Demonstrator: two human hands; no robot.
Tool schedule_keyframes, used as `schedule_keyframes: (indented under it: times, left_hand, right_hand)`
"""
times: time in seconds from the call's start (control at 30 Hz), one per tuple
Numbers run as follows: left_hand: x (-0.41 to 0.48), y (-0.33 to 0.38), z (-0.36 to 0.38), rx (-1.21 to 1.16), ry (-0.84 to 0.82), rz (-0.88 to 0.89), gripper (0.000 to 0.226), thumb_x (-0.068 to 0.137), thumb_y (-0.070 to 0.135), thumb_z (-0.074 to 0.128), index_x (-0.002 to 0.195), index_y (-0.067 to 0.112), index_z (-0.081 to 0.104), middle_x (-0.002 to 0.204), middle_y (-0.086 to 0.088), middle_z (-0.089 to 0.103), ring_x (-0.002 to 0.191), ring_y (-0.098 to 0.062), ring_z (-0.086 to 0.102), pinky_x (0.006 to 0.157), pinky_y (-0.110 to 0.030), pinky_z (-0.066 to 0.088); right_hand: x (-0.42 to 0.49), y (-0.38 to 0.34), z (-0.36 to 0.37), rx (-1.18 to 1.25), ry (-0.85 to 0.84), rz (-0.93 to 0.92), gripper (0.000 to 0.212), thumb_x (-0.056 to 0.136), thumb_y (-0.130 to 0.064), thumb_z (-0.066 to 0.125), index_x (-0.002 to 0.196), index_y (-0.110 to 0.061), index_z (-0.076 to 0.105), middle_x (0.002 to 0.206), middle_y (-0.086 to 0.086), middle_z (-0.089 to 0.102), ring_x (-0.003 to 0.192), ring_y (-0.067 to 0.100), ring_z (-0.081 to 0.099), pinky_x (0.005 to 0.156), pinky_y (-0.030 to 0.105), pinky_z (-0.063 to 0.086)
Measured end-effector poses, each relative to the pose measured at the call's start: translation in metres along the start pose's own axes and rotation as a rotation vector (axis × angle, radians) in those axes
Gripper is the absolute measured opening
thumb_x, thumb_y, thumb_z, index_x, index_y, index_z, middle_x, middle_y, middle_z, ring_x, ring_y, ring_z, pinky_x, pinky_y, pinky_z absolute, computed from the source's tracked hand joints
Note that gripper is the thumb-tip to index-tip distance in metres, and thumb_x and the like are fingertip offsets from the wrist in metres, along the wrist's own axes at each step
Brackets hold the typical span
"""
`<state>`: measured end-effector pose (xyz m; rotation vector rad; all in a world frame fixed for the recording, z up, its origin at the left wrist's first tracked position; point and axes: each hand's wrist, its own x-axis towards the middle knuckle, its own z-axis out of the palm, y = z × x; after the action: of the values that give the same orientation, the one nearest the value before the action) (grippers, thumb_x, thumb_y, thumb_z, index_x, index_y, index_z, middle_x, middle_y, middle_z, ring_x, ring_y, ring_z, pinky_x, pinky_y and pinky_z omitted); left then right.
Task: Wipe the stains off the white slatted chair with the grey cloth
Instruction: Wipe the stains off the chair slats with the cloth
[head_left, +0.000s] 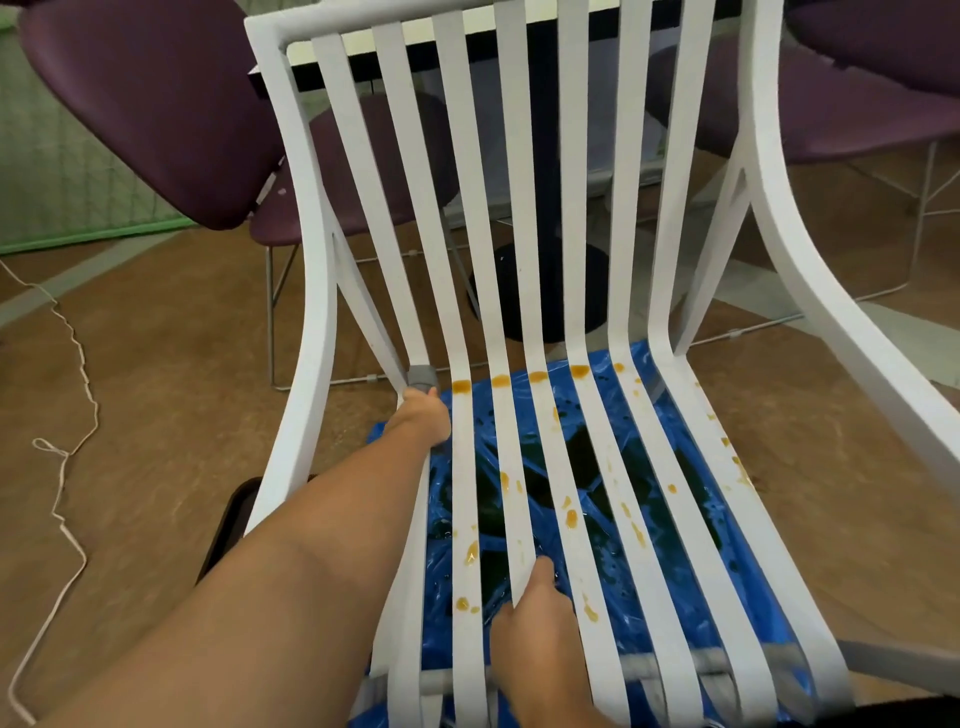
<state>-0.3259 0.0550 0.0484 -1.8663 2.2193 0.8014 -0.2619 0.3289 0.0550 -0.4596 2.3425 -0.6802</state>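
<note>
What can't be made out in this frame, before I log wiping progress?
Head view:
1. grey cloth: only a small fold shows; the left hand hides the rest.
2. right hand: its fingers go under the slats of the white slatted chair, out of sight.
3. Any stains on the leftmost seat slat: covered by the left forearm.
4. Chair's top right corner: cut off by the upper edge.

Bare left arm (291, 571) stretched far forward, left hand (422, 415) clenched, right hand (535, 618) nearer, also gripping.
</note>
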Motion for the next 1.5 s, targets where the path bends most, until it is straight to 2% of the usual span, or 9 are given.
schedule_keyframes:
  times: [0.13,0.2,0.3,0.53,0.73,0.83,0.93,1.07,1.5]
  left_hand:
    - [-0.027,-0.008,0.002,0.253,-0.037,0.065,0.055,0.109,0.022,0.021,0.158,0.002,0.008,0.158,-0.022,0.026,0.141,-0.039,0.037,0.114,-0.043,0.035]
    - [-0.033,-0.024,0.012,0.368,-0.013,0.161,0.058,0.108,0.018,0.021,0.160,0.005,0.001,0.158,-0.016,0.027,0.137,-0.037,0.039,0.113,-0.042,0.033]
    - [-0.044,-0.043,0.022,0.469,0.021,0.224,0.057,0.107,0.016,0.023,0.160,0.005,0.006,0.157,-0.019,0.031,0.130,-0.036,0.046,0.109,-0.043,0.035]
    - [-0.115,-0.078,0.028,0.291,0.048,0.162,0.056,0.106,0.011,0.027,0.160,0.014,0.014,0.134,-0.019,0.041,0.112,-0.028,0.056,0.086,-0.035,0.047]
    - [-0.178,-0.112,0.036,0.158,0.126,0.174,0.031,0.109,0.020,0.030,0.133,0.006,0.044,0.121,-0.013,0.057,0.100,-0.029,0.065,0.076,-0.034,0.052]
    - [-0.202,-0.129,0.042,0.006,0.107,0.107,0.039,0.110,0.034,0.022,0.114,0.005,0.047,0.107,-0.018,0.066,0.094,-0.035,0.066,0.069,-0.037,0.045]
    - [-0.223,-0.139,0.044,-0.111,0.061,0.049,0.041,0.109,0.040,0.022,0.111,0.006,0.045,0.107,-0.019,0.065,0.098,-0.038,0.063,0.071,-0.036,0.039]
    - [-0.240,-0.149,0.048,-0.141,0.022,0.015,0.037,0.109,0.042,0.020,0.109,0.011,0.041,0.087,-0.004,0.051,0.084,-0.027,0.052,0.073,-0.038,0.038]
    - [-0.190,-0.116,0.048,0.104,0.113,0.006,0.039,0.108,0.041,0.028,0.124,0.009,0.043,0.111,-0.013,0.068,0.097,-0.030,0.068,0.070,-0.038,0.051]
  right_hand:
    - [-0.003,0.001,0.002,0.018,0.024,-0.011,0.025,0.098,-0.016,0.050,0.118,-0.022,0.038,0.085,-0.006,0.057,0.070,0.009,0.058,0.067,0.025,0.056]
    - [-0.005,0.001,0.005,0.030,0.052,-0.022,0.025,0.096,-0.017,0.052,0.118,-0.022,0.040,0.084,-0.004,0.060,0.069,0.009,0.062,0.065,0.027,0.059]
    - [-0.006,0.000,0.005,0.046,0.074,-0.029,0.021,0.095,-0.016,0.051,0.114,-0.021,0.042,0.082,-0.002,0.061,0.068,0.011,0.063,0.061,0.031,0.060]
    - [-0.011,-0.001,0.002,0.072,0.061,-0.037,0.024,0.091,-0.010,0.045,0.114,-0.017,0.044,0.082,0.000,0.061,0.067,0.015,0.063,0.056,0.034,0.058]
    - [-0.012,-0.002,-0.004,0.098,0.033,-0.056,0.023,0.090,-0.007,0.047,0.112,-0.015,0.043,0.082,0.001,0.060,0.069,0.016,0.063,0.059,0.035,0.058]
    - [-0.013,-0.002,-0.006,0.100,0.032,-0.055,0.027,0.091,-0.007,0.048,0.117,-0.011,0.044,0.085,0.003,0.061,0.071,0.017,0.062,0.055,0.030,0.052]
    - [-0.015,-0.001,-0.005,0.105,0.030,-0.062,0.028,0.092,-0.008,0.048,0.119,-0.010,0.045,0.087,0.002,0.059,0.075,0.019,0.063,0.059,0.030,0.051]
    - [-0.015,0.000,-0.004,0.105,0.039,-0.077,0.028,0.093,-0.009,0.048,0.120,-0.010,0.045,0.088,0.001,0.057,0.078,0.020,0.062,0.062,0.031,0.052]
    - [-0.013,-0.001,-0.003,0.096,0.015,-0.046,0.042,0.090,-0.005,0.046,0.132,-0.010,0.040,0.083,0.001,0.059,0.067,0.014,0.061,0.045,0.023,0.042]
